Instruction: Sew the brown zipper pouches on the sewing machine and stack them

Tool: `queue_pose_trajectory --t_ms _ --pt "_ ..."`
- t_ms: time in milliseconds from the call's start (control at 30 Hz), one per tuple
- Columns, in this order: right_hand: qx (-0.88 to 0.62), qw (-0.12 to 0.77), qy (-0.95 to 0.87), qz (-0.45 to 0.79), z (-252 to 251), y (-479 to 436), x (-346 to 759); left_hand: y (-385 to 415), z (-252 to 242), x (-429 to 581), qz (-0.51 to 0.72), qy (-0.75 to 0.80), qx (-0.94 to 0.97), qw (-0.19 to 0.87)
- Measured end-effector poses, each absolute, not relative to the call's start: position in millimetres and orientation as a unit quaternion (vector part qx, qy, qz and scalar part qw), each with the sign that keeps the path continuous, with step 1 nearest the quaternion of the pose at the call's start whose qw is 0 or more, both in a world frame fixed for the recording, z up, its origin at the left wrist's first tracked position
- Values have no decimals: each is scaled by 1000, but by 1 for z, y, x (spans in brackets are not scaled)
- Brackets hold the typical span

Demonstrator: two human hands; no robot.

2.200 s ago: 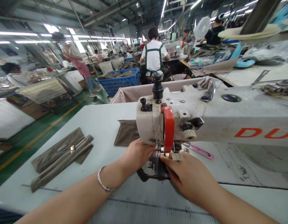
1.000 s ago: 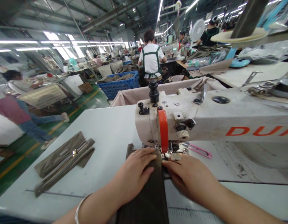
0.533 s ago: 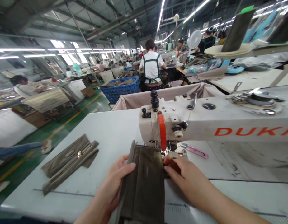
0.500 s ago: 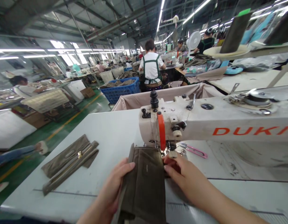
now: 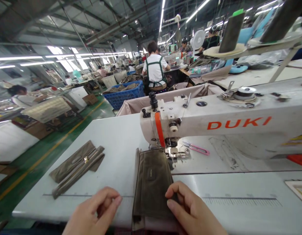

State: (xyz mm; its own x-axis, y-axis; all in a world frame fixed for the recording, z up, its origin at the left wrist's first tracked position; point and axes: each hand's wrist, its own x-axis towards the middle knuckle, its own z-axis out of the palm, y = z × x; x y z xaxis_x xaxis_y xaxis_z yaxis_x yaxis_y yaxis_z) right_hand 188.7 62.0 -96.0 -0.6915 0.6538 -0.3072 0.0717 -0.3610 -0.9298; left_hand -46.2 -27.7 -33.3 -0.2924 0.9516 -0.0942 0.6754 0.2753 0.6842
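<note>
A dark olive-brown fabric pouch (image 5: 155,186) with a small label lies under the needle area of a white sewing machine (image 5: 190,120) and reaches toward the table's front edge. At its lower right edge, my right hand (image 5: 190,209) grips the fabric between thumb and fingers. My left hand (image 5: 94,212) hovers left of the pouch, apart from it, with thumb and forefinger tips pinched together and nothing visible between them. The presser foot (image 5: 174,151) sits at the pouch's far right corner.
Another olive fabric piece with a zipper (image 5: 77,166) lies on the left of the table (image 5: 111,137). Pink-handled thread snips (image 5: 198,149) rest under the machine arm. Thread cones (image 5: 231,32) stand at upper right. Behind are a blue crate (image 5: 126,94) and a seated person (image 5: 154,68).
My left hand has let go of the pouch and moved left and down. My right hand has moved from beside the presser foot down to the pouch's lower right edge. The view has shifted.
</note>
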Motion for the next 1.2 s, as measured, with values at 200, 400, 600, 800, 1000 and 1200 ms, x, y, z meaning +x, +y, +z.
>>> queue_pose_trajectory --t_ms 200,400,600,800,1000,1200 --pt "-309 174 -648 674 -110 40 215 -9 -46 16 173 478 861 -15" --pt "-294 235 -848 374 -105 46 246 -7 -75 24 222 484 844 59" --pt "-242 337 -886 204 -112 53 234 -7 -70 29 174 489 855 19" --pt "-213 360 -896 149 -118 53 230 -6 -73 31 250 529 810 34" --pt "-190 358 -905 133 -118 52 227 -5 -71 35 258 508 821 31" --pt "-169 381 -902 111 -123 55 223 2 -72 39 168 507 844 41"
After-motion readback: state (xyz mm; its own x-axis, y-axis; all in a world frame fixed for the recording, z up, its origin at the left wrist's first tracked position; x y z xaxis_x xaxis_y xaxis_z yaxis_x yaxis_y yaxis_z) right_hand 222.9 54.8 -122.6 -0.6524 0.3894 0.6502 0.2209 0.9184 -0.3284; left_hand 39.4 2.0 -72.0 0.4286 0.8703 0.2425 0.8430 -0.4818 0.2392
